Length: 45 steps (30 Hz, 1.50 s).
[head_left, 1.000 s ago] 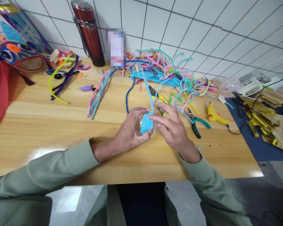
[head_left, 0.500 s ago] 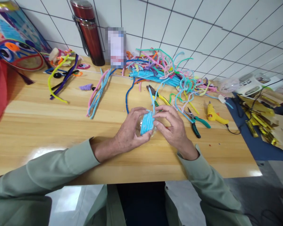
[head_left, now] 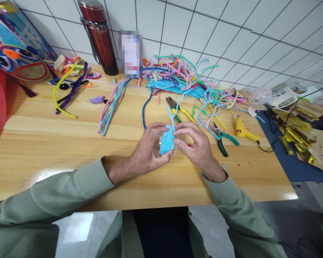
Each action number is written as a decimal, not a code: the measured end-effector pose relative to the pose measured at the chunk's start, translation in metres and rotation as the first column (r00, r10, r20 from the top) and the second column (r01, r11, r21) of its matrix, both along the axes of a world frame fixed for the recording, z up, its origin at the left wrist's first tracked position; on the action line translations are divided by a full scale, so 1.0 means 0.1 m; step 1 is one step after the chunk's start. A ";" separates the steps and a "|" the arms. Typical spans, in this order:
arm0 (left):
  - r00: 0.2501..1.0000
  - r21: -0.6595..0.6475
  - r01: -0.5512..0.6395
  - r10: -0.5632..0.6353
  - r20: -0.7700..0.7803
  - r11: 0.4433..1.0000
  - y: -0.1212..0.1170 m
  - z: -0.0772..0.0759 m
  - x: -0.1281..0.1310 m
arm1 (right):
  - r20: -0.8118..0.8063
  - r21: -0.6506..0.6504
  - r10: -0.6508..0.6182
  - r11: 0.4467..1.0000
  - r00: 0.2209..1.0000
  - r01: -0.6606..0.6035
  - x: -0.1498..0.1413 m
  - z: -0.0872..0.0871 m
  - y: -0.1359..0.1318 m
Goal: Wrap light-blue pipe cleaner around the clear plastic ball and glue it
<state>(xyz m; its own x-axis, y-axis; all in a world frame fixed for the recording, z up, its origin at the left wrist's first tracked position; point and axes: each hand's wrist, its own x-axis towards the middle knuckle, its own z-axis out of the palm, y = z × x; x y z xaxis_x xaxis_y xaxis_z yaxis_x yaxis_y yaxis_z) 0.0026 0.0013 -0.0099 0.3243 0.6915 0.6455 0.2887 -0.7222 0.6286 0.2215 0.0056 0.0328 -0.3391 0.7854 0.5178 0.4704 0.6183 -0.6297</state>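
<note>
A clear, rounded plastic piece, partly covered by rows of light blue pipe cleaner [head_left: 167,142], is held above the wooden table between my two hands. My left hand [head_left: 150,147] grips it from the left, with the thumb below and the fingers over the top. On the other side, my right hand [head_left: 195,145] presses thumb and fingertips to the right edge of the blue rows. Two loose blue ends [head_left: 171,115] stick up past my fingertips. Much of the clear piece is hidden by my fingers.
Behind my hands lie yellow-handled pliers [head_left: 181,110], green-handled pliers [head_left: 223,139] and a yellow glue gun [head_left: 244,129]. A heap of pipe cleaners [head_left: 177,84] runs along the wall. A red thermos [head_left: 101,39] stands at the back left, near a small bundle of pipe cleaners [head_left: 113,105].
The wrapped piece has turned slightly in my hands. One loose blue end now leans further left. My grip stays about the same.
</note>
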 end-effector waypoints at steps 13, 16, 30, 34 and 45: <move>0.999 -0.050 0.032 -0.032 0.007 0.998 -0.04 0.11 0.00 | 0.030 -0.028 0.037 0.999 0.999 -0.036 0.01 0.04 -0.02; 0.999 -0.047 0.032 -0.030 0.032 0.998 -0.04 0.12 0.01 | 0.020 -0.028 0.044 0.999 0.999 -0.043 0.01 0.03 -0.01; 1.000 -0.045 0.021 -0.021 0.001 0.999 -0.04 0.09 0.00 | -0.066 -0.056 0.026 0.998 0.997 -0.030 -0.04 0.05 -0.02; 0.999 -0.037 0.025 -0.023 0.034 0.999 -0.04 0.11 0.00 | -0.053 -0.049 0.030 0.998 0.998 -0.032 -0.05 0.05 -0.03; 0.996 -0.208 0.058 -0.041 0.082 0.976 -0.07 0.03 -0.01 | -0.044 -0.004 0.026 1.000 0.999 -0.026 -0.08 0.00 -0.06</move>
<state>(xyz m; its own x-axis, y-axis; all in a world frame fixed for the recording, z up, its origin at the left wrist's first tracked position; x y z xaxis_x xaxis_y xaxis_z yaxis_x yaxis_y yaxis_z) 0.0013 -0.0056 -0.0067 0.3167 0.7985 0.5119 0.2007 -0.5839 0.7866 0.2134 -0.0006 0.0330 -0.3364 0.7789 0.5293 0.4263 0.6271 -0.6519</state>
